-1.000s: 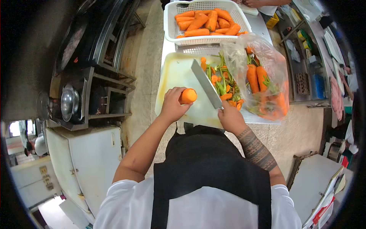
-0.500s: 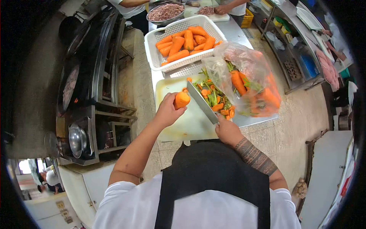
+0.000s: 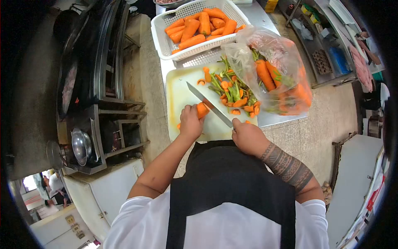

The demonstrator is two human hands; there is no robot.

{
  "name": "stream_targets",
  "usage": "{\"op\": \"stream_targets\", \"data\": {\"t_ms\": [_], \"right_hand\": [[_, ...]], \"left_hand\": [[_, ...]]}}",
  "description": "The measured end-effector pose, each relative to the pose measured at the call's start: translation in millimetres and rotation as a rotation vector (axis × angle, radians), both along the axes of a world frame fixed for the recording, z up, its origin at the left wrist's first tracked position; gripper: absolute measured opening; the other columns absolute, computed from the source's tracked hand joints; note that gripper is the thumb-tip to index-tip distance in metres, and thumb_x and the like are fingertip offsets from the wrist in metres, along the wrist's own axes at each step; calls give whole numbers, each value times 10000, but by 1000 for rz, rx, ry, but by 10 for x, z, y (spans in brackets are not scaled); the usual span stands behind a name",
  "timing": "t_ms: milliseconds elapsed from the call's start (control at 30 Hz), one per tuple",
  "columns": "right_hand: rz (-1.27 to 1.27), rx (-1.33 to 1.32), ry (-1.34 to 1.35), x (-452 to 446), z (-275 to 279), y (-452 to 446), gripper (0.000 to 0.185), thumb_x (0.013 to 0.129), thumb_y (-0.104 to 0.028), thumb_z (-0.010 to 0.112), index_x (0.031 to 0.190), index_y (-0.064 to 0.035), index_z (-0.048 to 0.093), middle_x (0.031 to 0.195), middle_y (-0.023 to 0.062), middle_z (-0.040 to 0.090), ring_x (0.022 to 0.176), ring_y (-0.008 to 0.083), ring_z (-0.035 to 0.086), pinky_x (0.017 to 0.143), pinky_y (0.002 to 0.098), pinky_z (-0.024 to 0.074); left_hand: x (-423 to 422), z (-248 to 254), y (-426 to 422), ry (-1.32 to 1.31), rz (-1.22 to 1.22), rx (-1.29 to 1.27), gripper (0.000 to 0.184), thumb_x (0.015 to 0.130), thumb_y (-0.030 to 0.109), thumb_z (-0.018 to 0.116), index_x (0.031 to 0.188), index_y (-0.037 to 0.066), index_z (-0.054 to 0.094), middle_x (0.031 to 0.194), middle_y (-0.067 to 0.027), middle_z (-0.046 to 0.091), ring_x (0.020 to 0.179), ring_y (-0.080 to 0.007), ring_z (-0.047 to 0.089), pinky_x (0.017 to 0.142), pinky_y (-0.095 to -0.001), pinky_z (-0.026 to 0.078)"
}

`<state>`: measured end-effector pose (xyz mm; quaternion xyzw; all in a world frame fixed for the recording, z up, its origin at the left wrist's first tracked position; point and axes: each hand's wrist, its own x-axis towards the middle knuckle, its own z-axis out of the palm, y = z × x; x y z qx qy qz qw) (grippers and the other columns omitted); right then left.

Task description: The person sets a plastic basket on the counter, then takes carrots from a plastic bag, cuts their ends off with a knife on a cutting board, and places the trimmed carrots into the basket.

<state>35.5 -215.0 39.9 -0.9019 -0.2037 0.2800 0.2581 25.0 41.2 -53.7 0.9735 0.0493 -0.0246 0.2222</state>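
My left hand (image 3: 192, 121) is closed around a carrot (image 3: 202, 110) lying on the white cutting board (image 3: 178, 89); one end of the carrot shows past the fingers, and a bit of orange shows by the wrist. In my right hand (image 3: 247, 136) is the handle of a large kitchen knife (image 3: 209, 103). Its blade slants up and left across the board, at the carrot's exposed end; whether it touches I cannot tell. Right of the blade lie green carrot tops (image 3: 237, 92) and several cut orange pieces (image 3: 240, 102).
A white perforated basket (image 3: 159, 41) of whole carrots (image 3: 191, 30) stands beyond the board. A clear plastic bag (image 3: 248, 39) with more carrots (image 3: 264, 74) lies at the right. Stoves (image 3: 89, 83) line the left side; a shelf rack (image 3: 319, 62) stands at the right.
My left hand has lowered the carrot from above the board onto it and turned it. The knife has moved away from the trimmings, its blade now beside the carrot. The view has shifted.
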Motion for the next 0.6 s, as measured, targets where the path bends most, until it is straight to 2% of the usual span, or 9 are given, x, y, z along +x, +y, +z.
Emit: {"op": "stream_targets", "data": {"t_ms": [200, 333, 433, 600], "right_hand": [[29, 14, 26, 70, 172, 8, 218, 990, -195, 574, 1064, -4, 500, 811, 257, 682, 810, 468, 689, 744, 580, 537], [37, 40, 13, 136, -190, 245, 206, 973, -165, 546, 1086, 1, 500, 871, 266, 702, 850, 462, 703, 790, 573, 547], [-2, 42, -33, 131, -423, 368, 204, 973, -168, 549, 1080, -2, 498, 873, 256, 706, 845, 460, 702, 777, 579, 544], [-40, 77, -19, 44, -433, 50, 224, 975, -188, 544, 1095, 0, 513, 893, 252, 713, 857, 452, 707, 769, 581, 550]], "left_hand": [[-22, -29, -50, -54, 25, 7, 609, 804, 102, 796, 1351, -49, 576, 1161, -215, 576, 1086, -416, 570, 975, -498, 476], [-38, -27, -75, -45, 24, 38, 626, 803, 115, 794, 1362, -50, 564, 1165, -208, 570, 1097, -417, 563, 981, -500, 472], [-45, -83, -44, -47, 36, 25, 624, 807, 124, 794, 1362, -49, 566, 1170, -206, 564, 1112, -416, 558, 992, -496, 468], [61, -5, 85, -45, -9, -11, 588, 820, 163, 793, 1337, -28, 588, 1197, -205, 569, 1114, -401, 574, 992, -490, 482]]}}
